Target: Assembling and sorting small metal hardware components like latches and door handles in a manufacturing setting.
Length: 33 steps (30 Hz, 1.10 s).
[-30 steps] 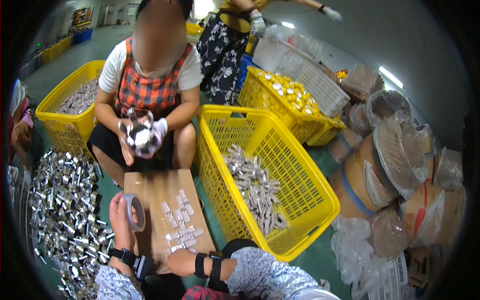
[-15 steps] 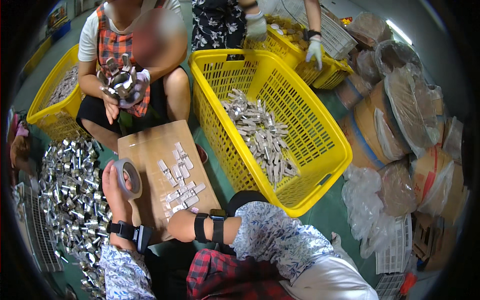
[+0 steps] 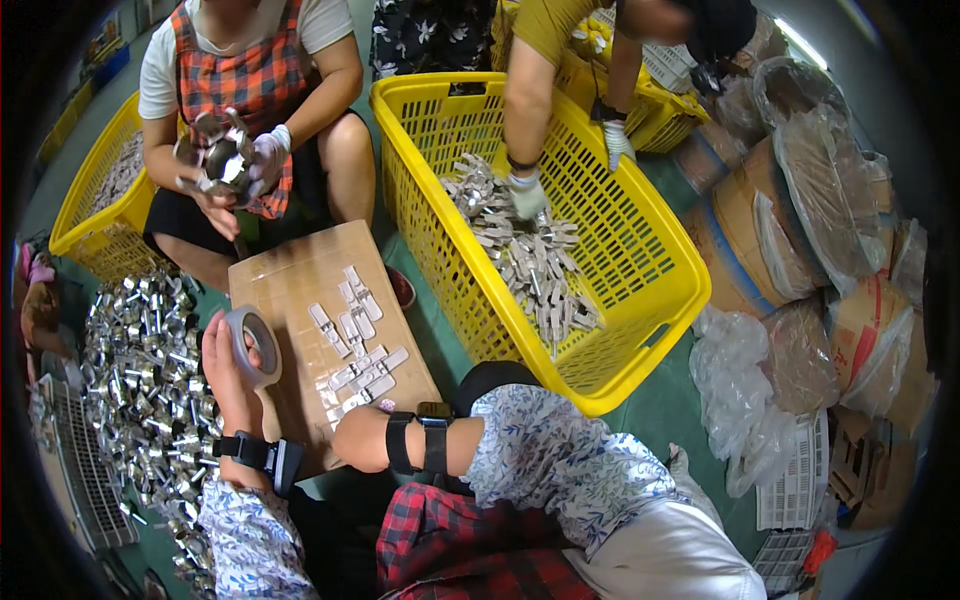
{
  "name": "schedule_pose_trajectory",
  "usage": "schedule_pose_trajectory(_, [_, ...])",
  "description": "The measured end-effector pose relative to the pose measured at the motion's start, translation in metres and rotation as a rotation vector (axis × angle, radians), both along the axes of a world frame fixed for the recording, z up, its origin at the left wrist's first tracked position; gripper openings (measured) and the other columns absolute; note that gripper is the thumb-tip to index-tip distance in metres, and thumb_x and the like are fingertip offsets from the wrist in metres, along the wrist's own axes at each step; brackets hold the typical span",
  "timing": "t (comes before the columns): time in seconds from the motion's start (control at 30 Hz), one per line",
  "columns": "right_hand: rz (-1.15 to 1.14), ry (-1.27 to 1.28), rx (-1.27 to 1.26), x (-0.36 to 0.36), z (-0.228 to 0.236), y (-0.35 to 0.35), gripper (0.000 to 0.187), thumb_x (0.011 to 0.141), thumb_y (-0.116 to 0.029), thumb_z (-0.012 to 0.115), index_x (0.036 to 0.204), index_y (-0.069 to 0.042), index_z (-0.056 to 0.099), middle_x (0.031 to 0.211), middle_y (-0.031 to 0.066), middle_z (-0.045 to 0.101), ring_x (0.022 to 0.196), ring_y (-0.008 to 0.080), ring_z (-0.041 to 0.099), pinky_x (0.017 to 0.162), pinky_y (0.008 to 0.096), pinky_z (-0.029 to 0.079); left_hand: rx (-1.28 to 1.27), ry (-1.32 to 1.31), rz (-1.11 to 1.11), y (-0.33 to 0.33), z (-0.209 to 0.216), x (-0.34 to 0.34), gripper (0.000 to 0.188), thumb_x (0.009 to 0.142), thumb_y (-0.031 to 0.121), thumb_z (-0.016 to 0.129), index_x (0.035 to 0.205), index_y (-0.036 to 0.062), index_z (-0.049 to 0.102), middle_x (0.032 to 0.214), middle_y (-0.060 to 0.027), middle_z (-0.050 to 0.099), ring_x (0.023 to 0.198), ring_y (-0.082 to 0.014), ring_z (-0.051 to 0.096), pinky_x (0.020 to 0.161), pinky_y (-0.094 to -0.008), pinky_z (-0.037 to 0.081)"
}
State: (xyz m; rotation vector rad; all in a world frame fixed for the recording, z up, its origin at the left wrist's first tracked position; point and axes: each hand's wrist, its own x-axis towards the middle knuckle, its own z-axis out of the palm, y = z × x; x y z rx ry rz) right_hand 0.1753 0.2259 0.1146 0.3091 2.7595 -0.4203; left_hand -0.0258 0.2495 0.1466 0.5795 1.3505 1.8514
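My left hand (image 3: 229, 365) is closed round a roll of tape (image 3: 263, 372), with fingertips showing through its ring. The roll is above the left side of a cardboard box (image 3: 290, 262). Over the box's near edge my right hand (image 3: 362, 440) is bent at the wrist, its fingers hidden. Just beyond it, several flat silvery metal clips (image 3: 368, 372) lie in short rows on the cardboard.
A yellow basket (image 3: 455, 265) of metal clips stands right of the box; a co-worker's gloved hand (image 3: 527, 196) reaches in. Opposite, another co-worker holds a shiny metal cluster (image 3: 228, 160). Metal clamps (image 3: 150, 385) are heaped at left. Wrapped cartons (image 3: 745, 235) stand at right.
The co-worker at the back right has leaned over and put a gloved hand into the yellow basket. My hands have barely moved, and the roll stays in my left.
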Motion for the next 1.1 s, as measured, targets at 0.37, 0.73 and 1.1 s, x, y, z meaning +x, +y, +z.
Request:
schedule_pose_trajectory(0.37, [-0.048, 0.119, -0.054, 0.009, -0.009, 0.001, 0.017, 0.076, -0.013, 0.061, 0.076, -0.003, 0.074, 0.078, 0.0192, 0.071, 0.075, 0.0367, 0.070, 0.064, 0.0463, 0.055, 0.005, -0.002, -0.031, 0.008, -0.010, 0.006, 0.041, 0.103, 0.030, 0.056, 0.134, 0.0038, 0.054, 0.081, -0.0034, 0.059, 0.056, -0.0087, 0.051, 0.051, -0.0211, 0.042])
schedule_pose_trajectory(0.73, [-0.020, 0.018, 0.074, 0.005, 0.005, -0.015, 0.016, 0.078, -0.014, 0.064, 0.081, -0.008, 0.078, 0.082, 0.0139, 0.075, 0.078, 0.0318, 0.072, 0.062, 0.0438, 0.055, 0.007, -0.016, -0.025, 0.011, -0.015, 0.005, 0.039, 0.104, 0.025, 0.055, 0.134, 0.0014, 0.049, 0.081, -0.0061, 0.060, 0.062, -0.0095, 0.054, 0.052, -0.0206, 0.044])
schedule_pose_trajectory(1.1, [-0.022, -0.044, 0.158, -0.010, 0.011, -0.035, 0.019, 0.082, -0.016, 0.062, 0.085, -0.010, 0.079, 0.085, 0.0118, 0.075, 0.079, 0.0284, 0.072, 0.060, 0.0420, 0.053, 0.002, -0.053, 0.037, 0.008, -0.002, 0.009, 0.040, 0.104, 0.028, 0.056, 0.134, 0.0039, 0.050, 0.074, -0.0041, 0.059, 0.052, -0.0083, 0.051, 0.047, -0.0203, 0.042])
